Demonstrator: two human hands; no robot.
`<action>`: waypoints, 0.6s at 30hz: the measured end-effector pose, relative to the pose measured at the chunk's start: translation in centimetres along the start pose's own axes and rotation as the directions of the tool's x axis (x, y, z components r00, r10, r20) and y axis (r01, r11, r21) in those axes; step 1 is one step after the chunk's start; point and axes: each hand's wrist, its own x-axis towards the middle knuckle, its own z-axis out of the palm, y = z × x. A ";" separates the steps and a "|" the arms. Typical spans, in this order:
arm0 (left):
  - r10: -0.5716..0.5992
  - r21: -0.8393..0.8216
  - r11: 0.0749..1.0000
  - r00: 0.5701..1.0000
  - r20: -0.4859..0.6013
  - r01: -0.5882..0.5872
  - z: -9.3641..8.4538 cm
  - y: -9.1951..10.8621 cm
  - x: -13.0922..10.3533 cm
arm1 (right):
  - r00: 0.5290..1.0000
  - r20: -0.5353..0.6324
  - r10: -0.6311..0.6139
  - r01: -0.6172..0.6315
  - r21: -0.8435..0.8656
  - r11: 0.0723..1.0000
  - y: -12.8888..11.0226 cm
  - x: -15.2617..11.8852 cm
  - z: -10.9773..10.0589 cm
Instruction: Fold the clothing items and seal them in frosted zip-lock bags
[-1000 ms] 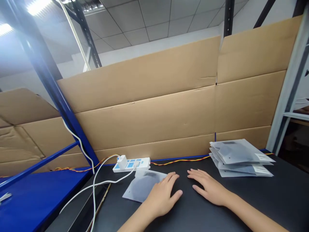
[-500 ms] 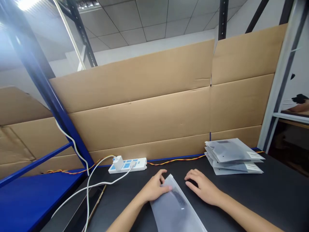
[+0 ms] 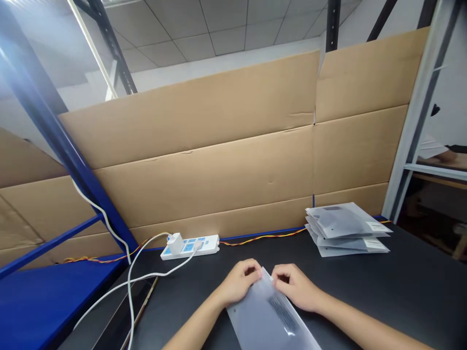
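Observation:
A frosted plastic zip bag (image 3: 262,316) with dark printed lines lies at the front of the black table, its far corner pointing away from me. My left hand (image 3: 241,282) is closed, thumb and fingers pinching the bag near that corner. On the other side of the corner, my right hand (image 3: 297,287) pinches the bag's right edge, where the zip strip runs. Its fingertips hide any slider there. The bag's near end runs out of view at the bottom.
A stack of similar frosted bags (image 3: 346,228) with white labels sits at the back right. A white power strip (image 3: 206,246) with a plugged-in adapter and white cables (image 3: 142,278) is at the back left. Cardboard panels (image 3: 219,175) stand behind the table. Part of another person shows at far right.
My right hand has moved left onto the bag's edge and closed there. My left hand has shifted its pinch up to the far corner. The view has shifted slightly.

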 end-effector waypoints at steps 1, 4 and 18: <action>0.004 0.005 1.000 0.998 -0.060 -0.004 -0.9 -0.4 0.3 | 1.000 -0.004 0.010 -0.010 -0.001 1.000 0.0 0.1 -0.2; -0.003 0.022 1.000 0.968 -0.252 0.009 -3.8 -1.8 1.0 | 1.000 0.017 0.015 -0.015 0.004 1.000 0.0 0.2 -1.0; 0.140 -0.026 0.986 0.898 -0.418 -0.166 -0.7 -3.0 1.0 | 0.986 0.149 -0.070 0.013 0.356 0.935 -1.6 -0.2 -3.0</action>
